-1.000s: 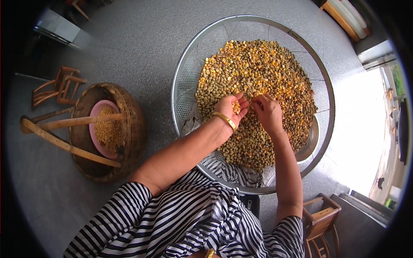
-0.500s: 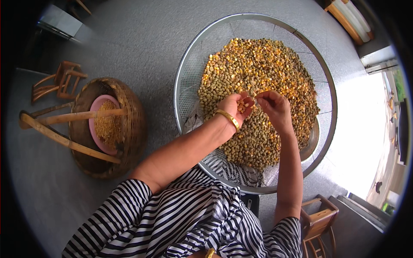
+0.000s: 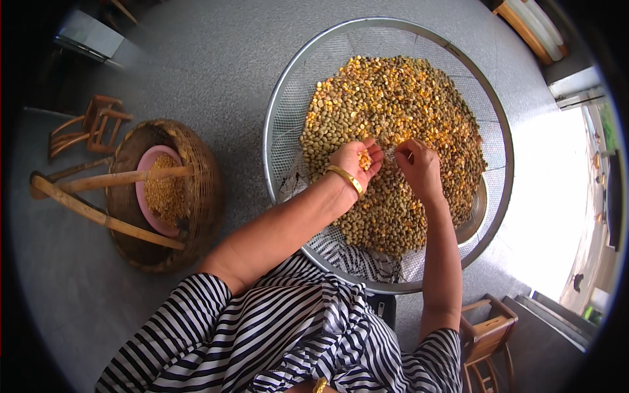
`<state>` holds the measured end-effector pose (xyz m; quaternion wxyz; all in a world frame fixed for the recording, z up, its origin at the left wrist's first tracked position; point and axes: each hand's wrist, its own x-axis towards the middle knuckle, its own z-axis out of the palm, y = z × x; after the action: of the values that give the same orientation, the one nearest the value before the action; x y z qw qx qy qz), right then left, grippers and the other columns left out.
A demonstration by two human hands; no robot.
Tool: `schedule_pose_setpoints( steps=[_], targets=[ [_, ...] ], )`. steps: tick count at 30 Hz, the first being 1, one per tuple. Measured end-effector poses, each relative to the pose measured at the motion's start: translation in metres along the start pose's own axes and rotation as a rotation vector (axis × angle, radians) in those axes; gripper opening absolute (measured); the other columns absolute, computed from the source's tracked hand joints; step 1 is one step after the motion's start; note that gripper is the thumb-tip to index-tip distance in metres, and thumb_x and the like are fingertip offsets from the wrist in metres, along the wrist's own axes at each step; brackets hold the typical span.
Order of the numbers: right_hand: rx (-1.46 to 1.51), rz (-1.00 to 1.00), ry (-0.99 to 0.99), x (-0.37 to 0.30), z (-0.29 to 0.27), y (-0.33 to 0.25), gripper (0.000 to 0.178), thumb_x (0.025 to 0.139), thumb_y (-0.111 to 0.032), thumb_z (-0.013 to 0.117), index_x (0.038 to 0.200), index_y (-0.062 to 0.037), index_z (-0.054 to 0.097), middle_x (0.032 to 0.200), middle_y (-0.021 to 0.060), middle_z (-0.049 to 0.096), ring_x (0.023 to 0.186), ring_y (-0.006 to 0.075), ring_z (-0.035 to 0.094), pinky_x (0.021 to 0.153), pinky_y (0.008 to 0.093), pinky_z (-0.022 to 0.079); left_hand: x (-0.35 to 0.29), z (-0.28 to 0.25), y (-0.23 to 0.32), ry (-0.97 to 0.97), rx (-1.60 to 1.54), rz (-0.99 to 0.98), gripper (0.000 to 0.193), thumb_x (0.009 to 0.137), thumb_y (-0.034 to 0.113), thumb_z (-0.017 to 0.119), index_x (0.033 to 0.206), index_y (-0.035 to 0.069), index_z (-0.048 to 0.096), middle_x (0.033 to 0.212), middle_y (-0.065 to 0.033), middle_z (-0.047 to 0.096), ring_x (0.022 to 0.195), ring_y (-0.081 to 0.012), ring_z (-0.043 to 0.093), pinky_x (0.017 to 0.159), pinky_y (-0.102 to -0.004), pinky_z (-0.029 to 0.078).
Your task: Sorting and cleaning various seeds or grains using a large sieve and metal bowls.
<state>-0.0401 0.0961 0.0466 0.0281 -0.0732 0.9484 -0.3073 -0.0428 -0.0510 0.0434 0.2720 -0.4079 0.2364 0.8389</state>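
Sitting to the left of the work, a woven basket (image 3: pixel 190 196) holds a pink bowl (image 3: pixel 149 196) of yellow kernels, with two wooden sticks (image 3: pixel 105 216) lying across its rim. A small wooden stool (image 3: pixel 92 124) stands beyond it, well apart from the hands, and another wooden chair (image 3: pixel 488 334) sits at the lower right beside the person's striped sleeve. Everything rests on a grey speckled floor (image 3: pixel 216 65), which lies open between the basket and the large round wire-mesh sieve (image 3: pixel 282 118).

The sieve's metal rim curves close in front of the person's body, and both forearms cross over its near edge. Bare mesh shows along its left side; a heap of mixed yellow and green-brown beans (image 3: pixel 400 105) fills its middle and right.

The left hand (image 3: pixel 354 160), with a gold bangle (image 3: pixel 346 178) at the wrist, hovers over the heap's near-left part, palm up and cupped loosely around a small clump of yellow kernels (image 3: pixel 365 159). The right hand (image 3: pixel 419 167) sits just beside it, fingertips pinched together near the cupped palm; whether they hold a kernel I cannot tell.
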Motion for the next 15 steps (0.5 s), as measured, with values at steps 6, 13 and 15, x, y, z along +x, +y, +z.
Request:
schedule_pose_setpoints(
  steps=[6, 13, 15],
  targets=[
    [0.53, 0.224, -0.099, 0.003, -0.007, -0.011, 0.01, 0.068, -0.005, 0.058, 0.077, -0.002, 0.057, 0.064, 0.0071, 0.055, 0.051, 0.014, 0.051, 0.048, 0.0243, 0.04, -0.002, 0.0, 0.001, -0.021, -0.04, -0.003, 0.019, 0.082, 0.01, 0.036, 0.092, 0.001, 0.049, 0.088, -0.0083, 0.049, 0.08, -0.0181, 0.05, 0.078, -0.0315, 0.039],
    [-0.157, -0.048, -0.024, -0.005, 0.012, 0.009, 0.007, 0.067, -0.011, 0.057, 0.073, -0.0067, 0.055, 0.069, 0.0064, 0.053, 0.058, 0.0237, 0.054, 0.051, 0.0326, 0.043, 0.001, 0.001, 0.0, 0.004, -0.007, 0.007, 0.019, 0.081, 0.011, 0.037, 0.093, 0.001, 0.049, 0.087, -0.0087, 0.05, 0.08, -0.0183, 0.049, 0.078, -0.0315, 0.039],
    [-0.201, -0.055, -0.015, -0.005, 0.014, 0.009, 0.007, 0.067, -0.012, 0.057, 0.072, -0.0069, 0.054, 0.07, 0.0066, 0.053, 0.06, 0.0249, 0.054, 0.051, 0.0341, 0.043, 0.002, 0.0, 0.0, -0.004, -0.009, 0.01, 0.02, 0.081, 0.011, 0.037, 0.093, 0.001, 0.049, 0.087, -0.0088, 0.05, 0.081, -0.0184, 0.049, 0.077, -0.0315, 0.039]
  ],
)
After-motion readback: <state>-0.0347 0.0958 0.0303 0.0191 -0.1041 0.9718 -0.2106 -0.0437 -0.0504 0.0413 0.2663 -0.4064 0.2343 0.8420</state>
